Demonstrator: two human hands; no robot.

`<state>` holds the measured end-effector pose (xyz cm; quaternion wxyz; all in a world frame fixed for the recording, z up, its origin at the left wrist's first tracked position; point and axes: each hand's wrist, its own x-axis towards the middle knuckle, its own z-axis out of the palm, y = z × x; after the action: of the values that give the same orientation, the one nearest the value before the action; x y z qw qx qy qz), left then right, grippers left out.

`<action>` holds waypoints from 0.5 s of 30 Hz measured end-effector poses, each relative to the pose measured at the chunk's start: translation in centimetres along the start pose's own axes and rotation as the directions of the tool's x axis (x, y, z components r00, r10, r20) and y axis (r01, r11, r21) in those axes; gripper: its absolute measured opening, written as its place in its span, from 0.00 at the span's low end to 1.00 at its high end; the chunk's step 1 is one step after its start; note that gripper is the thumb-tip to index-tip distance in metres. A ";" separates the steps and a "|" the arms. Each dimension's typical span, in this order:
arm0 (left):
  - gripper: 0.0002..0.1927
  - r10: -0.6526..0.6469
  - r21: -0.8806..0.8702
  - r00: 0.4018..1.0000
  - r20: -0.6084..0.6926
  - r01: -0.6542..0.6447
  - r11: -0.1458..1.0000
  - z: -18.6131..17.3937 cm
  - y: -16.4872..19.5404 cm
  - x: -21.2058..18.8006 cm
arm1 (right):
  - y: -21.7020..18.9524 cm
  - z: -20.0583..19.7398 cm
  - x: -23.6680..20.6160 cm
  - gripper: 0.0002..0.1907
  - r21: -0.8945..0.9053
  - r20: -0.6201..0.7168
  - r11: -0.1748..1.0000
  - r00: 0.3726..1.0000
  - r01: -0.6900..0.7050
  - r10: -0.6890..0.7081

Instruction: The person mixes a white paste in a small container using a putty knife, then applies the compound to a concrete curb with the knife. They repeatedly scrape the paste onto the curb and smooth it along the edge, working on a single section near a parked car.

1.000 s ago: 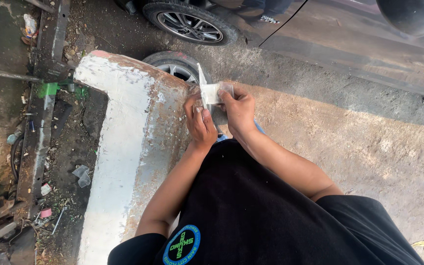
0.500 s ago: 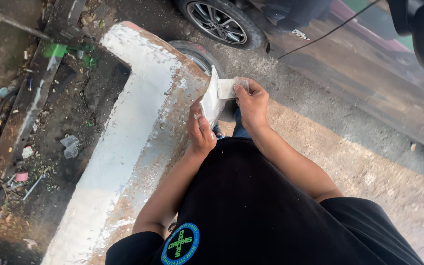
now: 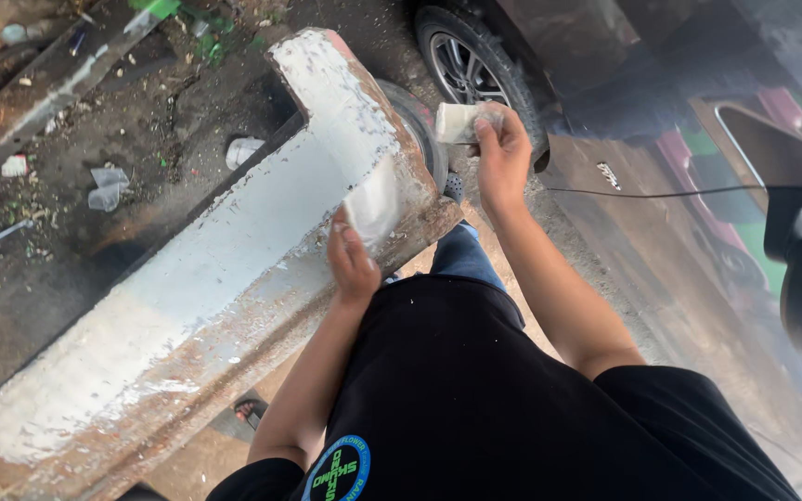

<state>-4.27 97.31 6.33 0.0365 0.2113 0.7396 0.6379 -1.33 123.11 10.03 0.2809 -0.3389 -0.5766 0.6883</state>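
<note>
Seen from above, we stand against a white-painted concrete curb (image 3: pixel 234 269) that runs diagonally across the frame. Left of the curb, plastic scraps and a crumpled cup (image 3: pixel 243 148) litter the dark dirt. At the curb's near edge, our left hand (image 3: pixel 353 260) is closed on a pale sheet (image 3: pixel 371 206) that blurs against the paint; a second ago both hands met on one white piece in front of the chest, and now they have drawn apart, each keeping a part. Right of the curb's end, our right hand (image 3: pixel 503 153) grips a folded white wad (image 3: pixel 457 122), raised over a car tyre (image 3: pixel 475 74). Farther right of the curb, a thin cable (image 3: pixel 652 195) crosses the pavement beside the dark car (image 3: pixel 624 65).
</note>
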 end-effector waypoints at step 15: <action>0.31 -0.186 0.018 0.811 -0.555 0.235 0.972 4.2 3.9 6.8 | 5.4 6.4 9.3 0.25 -0.262 0.911 0.432 0.369 0.863 -0.184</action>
<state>-8.04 104.08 10.78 -0.1159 -0.0623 0.7642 0.6314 -12.05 125.47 4.03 0.0698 0.1472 -0.9334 0.3196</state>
